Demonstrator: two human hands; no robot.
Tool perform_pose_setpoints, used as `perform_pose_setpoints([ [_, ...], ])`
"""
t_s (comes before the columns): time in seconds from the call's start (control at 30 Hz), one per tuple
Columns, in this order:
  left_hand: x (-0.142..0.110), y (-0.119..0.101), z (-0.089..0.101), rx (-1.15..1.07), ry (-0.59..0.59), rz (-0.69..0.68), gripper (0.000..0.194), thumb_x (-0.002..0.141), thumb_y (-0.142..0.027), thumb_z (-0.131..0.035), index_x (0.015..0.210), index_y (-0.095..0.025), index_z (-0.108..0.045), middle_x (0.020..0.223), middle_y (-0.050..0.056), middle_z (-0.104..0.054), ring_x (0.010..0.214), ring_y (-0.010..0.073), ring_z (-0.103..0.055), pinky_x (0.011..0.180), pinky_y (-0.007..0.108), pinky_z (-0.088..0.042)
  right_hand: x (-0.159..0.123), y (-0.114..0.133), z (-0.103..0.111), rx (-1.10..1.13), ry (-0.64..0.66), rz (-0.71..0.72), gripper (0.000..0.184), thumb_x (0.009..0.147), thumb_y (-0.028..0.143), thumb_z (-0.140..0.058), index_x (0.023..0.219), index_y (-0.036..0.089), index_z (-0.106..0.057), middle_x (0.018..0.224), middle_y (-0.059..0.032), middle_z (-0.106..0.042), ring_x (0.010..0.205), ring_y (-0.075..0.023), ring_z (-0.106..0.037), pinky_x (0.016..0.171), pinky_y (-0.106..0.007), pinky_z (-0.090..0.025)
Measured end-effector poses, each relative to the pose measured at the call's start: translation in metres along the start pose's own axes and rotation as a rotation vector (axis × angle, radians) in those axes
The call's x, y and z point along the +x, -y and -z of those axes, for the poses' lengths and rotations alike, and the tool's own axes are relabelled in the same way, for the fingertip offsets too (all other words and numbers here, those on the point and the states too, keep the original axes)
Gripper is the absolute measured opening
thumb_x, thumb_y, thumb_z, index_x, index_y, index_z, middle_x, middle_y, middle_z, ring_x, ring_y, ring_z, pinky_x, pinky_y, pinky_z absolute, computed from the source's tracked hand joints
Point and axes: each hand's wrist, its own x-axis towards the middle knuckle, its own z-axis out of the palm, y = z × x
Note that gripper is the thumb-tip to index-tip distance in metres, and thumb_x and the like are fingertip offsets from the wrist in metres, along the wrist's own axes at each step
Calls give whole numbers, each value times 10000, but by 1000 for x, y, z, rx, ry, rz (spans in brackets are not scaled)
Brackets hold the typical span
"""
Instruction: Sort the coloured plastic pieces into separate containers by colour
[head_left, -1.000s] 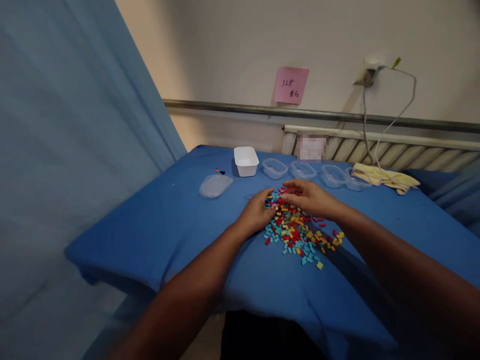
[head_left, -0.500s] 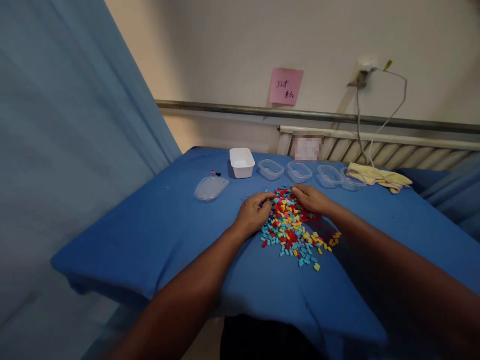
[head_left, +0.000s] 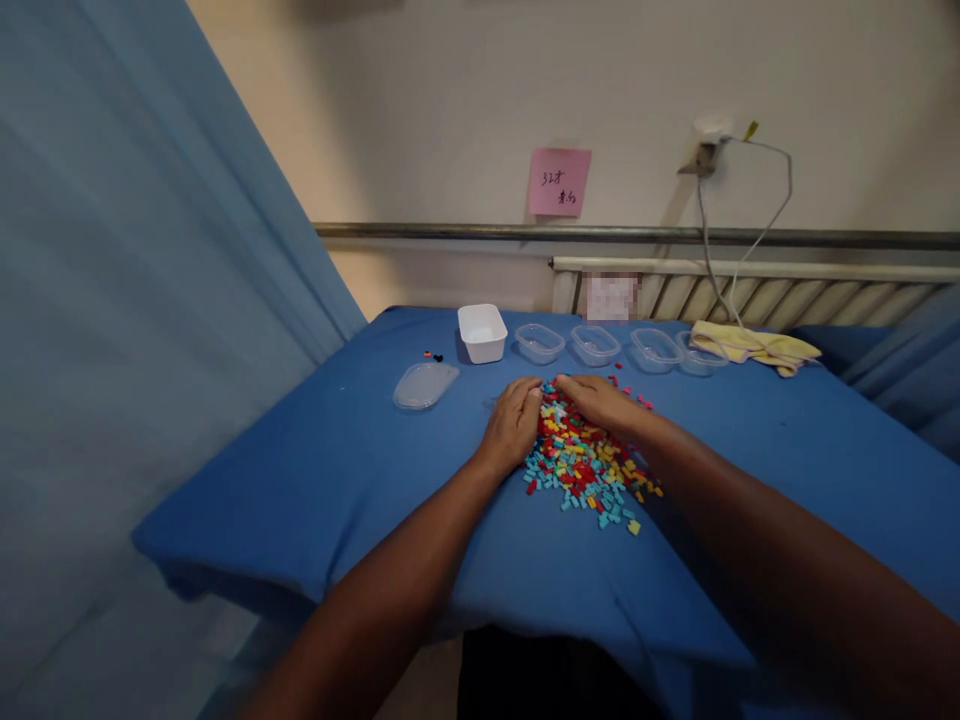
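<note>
Bricks: small plastic pieces — red, turquoise, yellow, some pink — loose in one heap on the tabletop, which is covered in creased blue fabric.
Heap direction: long axis slants from between the hands back toward the person and slightly right, fanning out as it nears; single bricks lie at all angles.
Left hand: along the heap's left edge, touching it, fingers stretched forward and unclenched.
Right hand: curved over the heap's far right part, pointing toward the left hand; cannot tell whether it grasps any bricks.
Stray bricks: a few, pink and red, just beyond the right hand.
White tub: smooth, opaque, rounded corners, beyond the left hand.
Clear tubs: four, thin see-through plastic, rounded, in a row behind the heap.
Lid: flat, translucent — left of the left hand.
Towel: soft, yellow, crumpled, beside the rightmost tub.
</note>
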Motion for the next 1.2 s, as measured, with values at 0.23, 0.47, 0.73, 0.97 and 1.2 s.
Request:
perform_pose_setpoints([
  [0.23,0,-2,6,-107,-12,81,596,1156,-471,-295,1399,-100,-693,1467,162,-698,1417,240,-623,1290,434,-432,-35,38,9,26,122,175,457,1142,496,-403,1114,212,-761,1056,-76,-799,964,-263,-718,943,-416,-582],
  [0.47,-8,-10,7,-56,105,51,659,1169,-566,-246,1369,-166,-730,1422,112,-741,1376,252,-656,1265,449,-461,-100,15,11,-268,165,472,514,1130,457,-535,1570,201,-604,1624,-205,-589,1478,-370,-574,1219,-596,-477],
  [0.73,-16,-34,10,199,375,-160,655,1181,-553,-216,1458,-205,-695,1553,110,-658,1513,264,-539,1327,529,-359,-134,-19,13,-350,104,440,558,1103,545,-595,1585,266,-615,1696,-186,-522,1555,-393,-505,1259,-648,-431],
  [0.97,-47,-75,38,529,690,-331,779,1048,-750,-538,1680,-296,-492,1787,145,-367,1648,413,-353,1336,747,-215,-133,-55,32,-331,-29,363,407,1117,373,-558,1489,271,-687,1636,-165,-591,1517,-341,-557,1235,-598,-485],
  [1.2,-54,-41,44,675,467,-197,665,1096,-627,-525,1666,-286,-504,1841,152,-220,1697,404,-235,1348,697,-233,-127,-105,41,-279,-153,38,647,1094,585,-516,1582,170,-600,1659,-236,-557,1563,-405,-508,1286,-624,-414],
])
